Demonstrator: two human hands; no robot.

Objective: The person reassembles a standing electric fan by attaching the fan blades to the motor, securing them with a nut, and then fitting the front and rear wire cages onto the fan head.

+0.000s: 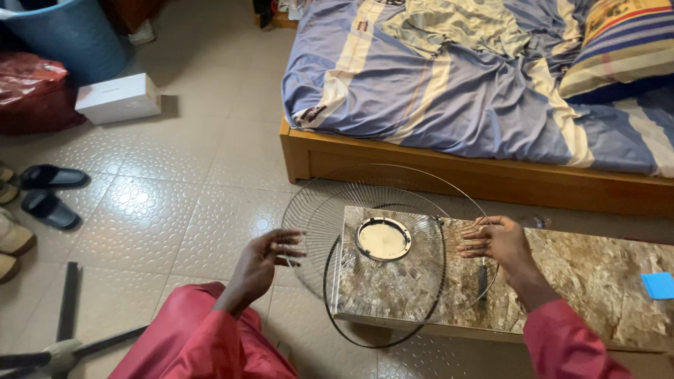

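Note:
A round wire fan guard [330, 210] with a pale centre disc [383, 238] is held over the end of a low marble-patterned table [590, 274]. My left hand [263, 261] grips its left rim and my right hand [497, 243] grips its right rim. A black ring [337, 319] hangs around the lower part of the guard, past the table's end. Both my sleeves are red.
A wooden bed [491, 175] with a blue striped sheet stands just beyond the table. A white box [119, 98], a blue tub [74, 31], a red bag [28, 81] and sandals [45, 193] lie on the tiled floor at left. A fan stand base [63, 347] sits bottom left.

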